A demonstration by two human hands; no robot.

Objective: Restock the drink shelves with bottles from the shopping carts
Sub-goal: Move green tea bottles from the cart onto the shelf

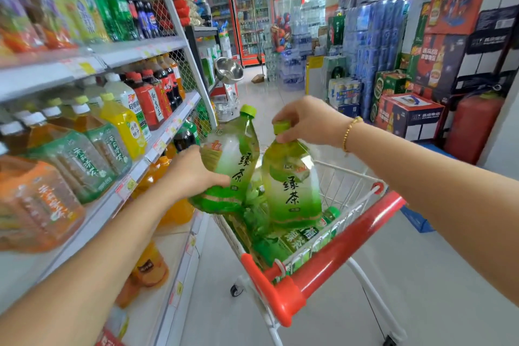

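Note:
My left hand point(193, 174) grips the body of a large green tea bottle point(233, 160), tilted and lifted above the cart. My right hand point(306, 121) pinches the green cap and neck of a second green tea bottle point(292, 188), which hangs upright over the shopping cart point(331, 255). The cart has a red handle and white wire sides, and more green bottles lie inside it. The drink shelves point(92, 205) stand at my left, filled with tea and juice bottles.
Stacked drink cartons and beer cases point(407, 115) line the right side of the aisle. A red fire extinguisher point(471, 126) stands by them. Red drink coolers point(250, 8) are at the far end. A metal bowl point(229, 70) sticks out past the shelf end.

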